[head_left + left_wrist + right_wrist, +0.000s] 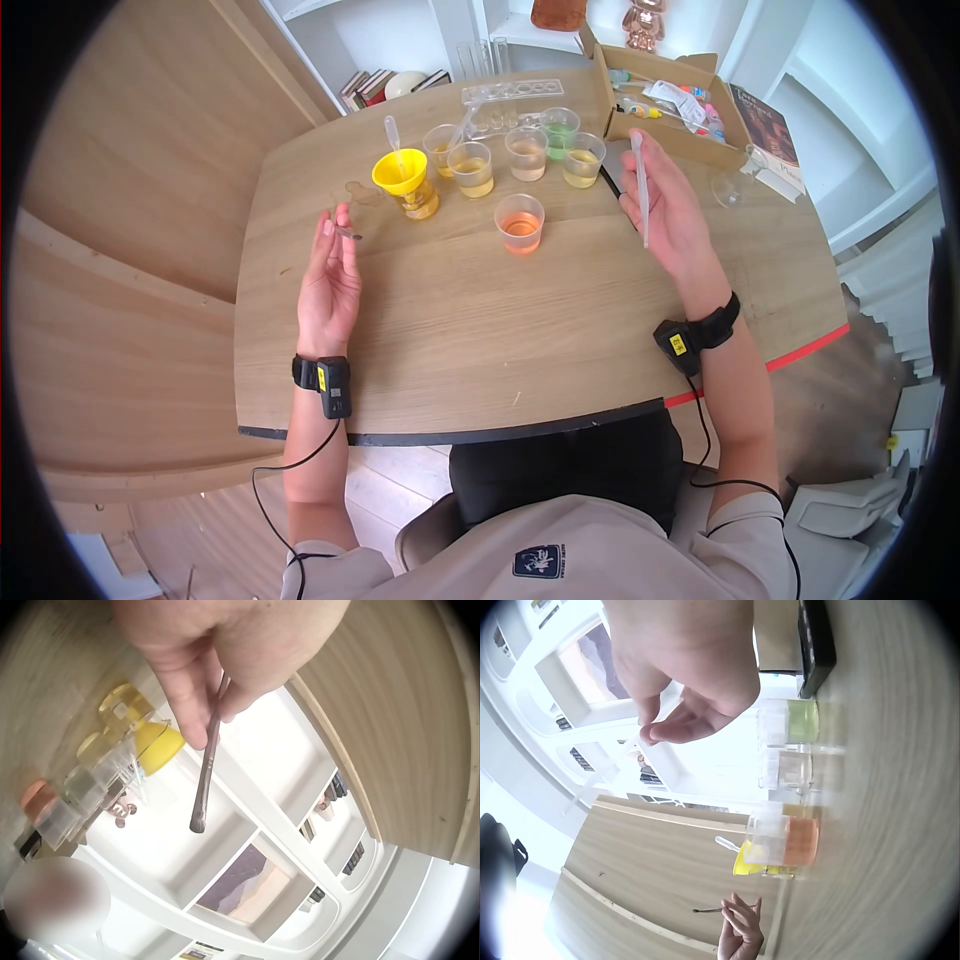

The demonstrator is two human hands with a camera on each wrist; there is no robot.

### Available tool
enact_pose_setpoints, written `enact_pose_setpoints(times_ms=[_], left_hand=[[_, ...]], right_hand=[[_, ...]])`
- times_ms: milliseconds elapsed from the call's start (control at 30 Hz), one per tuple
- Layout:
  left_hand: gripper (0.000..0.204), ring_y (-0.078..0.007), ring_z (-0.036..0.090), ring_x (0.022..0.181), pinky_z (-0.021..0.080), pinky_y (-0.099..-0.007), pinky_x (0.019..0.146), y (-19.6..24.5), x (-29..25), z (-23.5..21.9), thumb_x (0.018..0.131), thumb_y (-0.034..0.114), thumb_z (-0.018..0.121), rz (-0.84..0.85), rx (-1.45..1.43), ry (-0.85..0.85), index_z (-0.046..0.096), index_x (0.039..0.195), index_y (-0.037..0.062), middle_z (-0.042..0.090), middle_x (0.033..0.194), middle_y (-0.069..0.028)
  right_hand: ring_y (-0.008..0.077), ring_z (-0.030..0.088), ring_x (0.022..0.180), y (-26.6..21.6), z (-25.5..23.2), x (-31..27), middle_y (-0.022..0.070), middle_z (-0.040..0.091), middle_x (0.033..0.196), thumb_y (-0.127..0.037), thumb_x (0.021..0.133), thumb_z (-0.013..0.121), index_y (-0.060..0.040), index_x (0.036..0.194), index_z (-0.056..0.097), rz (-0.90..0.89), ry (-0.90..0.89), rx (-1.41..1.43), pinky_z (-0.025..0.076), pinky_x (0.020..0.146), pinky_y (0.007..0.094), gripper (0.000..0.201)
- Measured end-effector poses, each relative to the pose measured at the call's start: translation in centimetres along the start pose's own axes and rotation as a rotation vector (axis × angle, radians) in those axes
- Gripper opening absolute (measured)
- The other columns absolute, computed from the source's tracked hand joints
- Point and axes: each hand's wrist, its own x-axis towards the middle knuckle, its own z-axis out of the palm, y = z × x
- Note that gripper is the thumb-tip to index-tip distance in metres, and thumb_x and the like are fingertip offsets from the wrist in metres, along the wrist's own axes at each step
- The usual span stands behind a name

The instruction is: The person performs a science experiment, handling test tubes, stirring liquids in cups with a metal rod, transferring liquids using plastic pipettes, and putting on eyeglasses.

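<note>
My left hand (332,285) is raised over the left of the table, pinching a slim metal tool (204,786) with a narrow, flattened end. Between thumb and fingers of my right hand (675,215) is a translucent plastic dropper (643,200), its thin tip toward me. A clear cup of orange liquid (521,230) stands on the table between the hands. Just beyond my left hand is a yellow funnel-shaped top (402,170) on a container of amber liquid (420,204), with another dropper (392,132) standing in it.
Behind the orange cup stand several clear cups, including a pale yellow one (471,172) and a green one (559,136). A clear tube rack (512,91) lies at the back. An open cardboard box (690,150) of small bottles and a wine glass (733,185) are at the right.
</note>
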Motion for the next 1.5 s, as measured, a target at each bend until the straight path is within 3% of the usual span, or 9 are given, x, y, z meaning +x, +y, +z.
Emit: enact_pose_setpoints(times_ms=[400,533,600,700,933,1033,1333,1500], left_hand=[[0.038,-0.0204,0.062,0.121,0.056,-0.0270,0.103,0.2,0.0,-0.7,0.105,0.003,0.048,-0.026,-0.065,-0.050,0.043,0.142,-0.0042,0.056,0.140,-0.0173],[0.039,-0.0200,0.062,0.120,0.057,-0.0265,0.103,0.2,0.0,-0.5,0.104,0.003,0.050,-0.025,-0.058,-0.052,0.042,0.142,-0.0036,0.056,0.139,-0.0165],[0.040,-0.0195,0.062,0.119,0.057,-0.0260,0.102,0.1,0.2,-0.7,0.104,0.003,0.051,-0.027,-0.053,-0.060,0.042,0.142,-0.0034,0.056,0.139,-0.0159],[0.040,-0.0186,0.063,0.117,0.057,-0.0252,0.101,0.1,0.0,-0.6,0.103,0.003,0.052,-0.012,-0.036,-0.037,0.043,0.141,-0.0032,0.057,0.137,-0.0147],[0.038,-0.0180,0.063,0.117,0.057,-0.0245,0.101,0.1,0.0,0.1,0.104,0.004,0.051,-0.016,-0.033,-0.001,0.043,0.141,-0.0029,0.058,0.136,-0.0136],[0.044,-0.0160,0.063,0.117,0.057,-0.0250,0.099,0.0,-0.4,0.4,0.102,0.006,0.057,-0.026,-0.009,0.030,0.041,0.143,0.0036,0.060,0.135,-0.0121],[0.044,-0.0157,0.062,0.118,0.056,-0.0258,0.101,0.1,0.1,-0.3,0.102,0.006,0.056,-0.032,-0.016,-0.032,0.040,0.143,0.0040,0.059,0.136,-0.0119],[0.041,-0.0155,0.061,0.119,0.055,-0.0261,0.103,0.0,-0.4,0.1,0.102,0.006,0.056,-0.013,0.020,-0.005,0.043,0.141,0.0025,0.058,0.137,-0.0123]], right_hand=[[0.0030,0.061,0.082,0.1,-0.3,0.1,0.0000,0.067,0.092,-0.019,0.100,0.064,-0.0087,0.123,0.058,-0.025,0.039,-0.040,0.047,0.069,0.0173,0.025],[0.0042,0.061,0.082,0.0,-0.4,0.0,0.0008,0.067,0.092,-0.018,0.100,0.064,-0.0072,0.122,0.058,-0.027,0.025,-0.035,0.048,0.071,0.0188,0.025],[0.0044,0.061,0.080,0.2,0.2,0.1,0.0005,0.067,0.092,-0.018,0.099,0.066,-0.0070,0.122,0.058,-0.057,0.146,-0.071,0.048,0.071,0.0198,0.027],[0.0036,0.060,0.079,0.5,-0.2,0.3,-0.0012,0.065,0.092,-0.022,0.099,0.067,-0.0081,0.120,0.059,-0.093,0.142,-0.040,0.047,0.070,0.0200,0.026],[0.0019,0.056,0.074,0.0,-0.4,0.3,-0.0036,0.064,0.091,-0.029,0.102,0.062,-0.0103,0.126,0.063,0.012,0.130,-0.055,0.045,0.067,0.0184,0.031],[0.0017,0.055,0.072,0.3,-0.6,0.3,-0.0038,0.065,0.091,-0.028,0.102,0.061,-0.0095,0.130,0.062,0.001,0.091,-0.023,0.044,0.065,0.0174,0.033],[0.0019,0.059,0.077,0.5,-0.8,0.5,0.0018,0.070,0.100,-0.026,0.103,0.061,-0.0077,0.125,0.061,-0.051,0.065,-0.050,0.047,0.066,0.0167,0.029],[0.0038,0.061,0.081,0.7,-1.0,0.8,0.0064,0.071,0.106,-0.027,0.101,0.063,-0.0071,0.119,0.063,-0.037,0.136,-0.102,0.048,0.067,0.0167,0.027]])
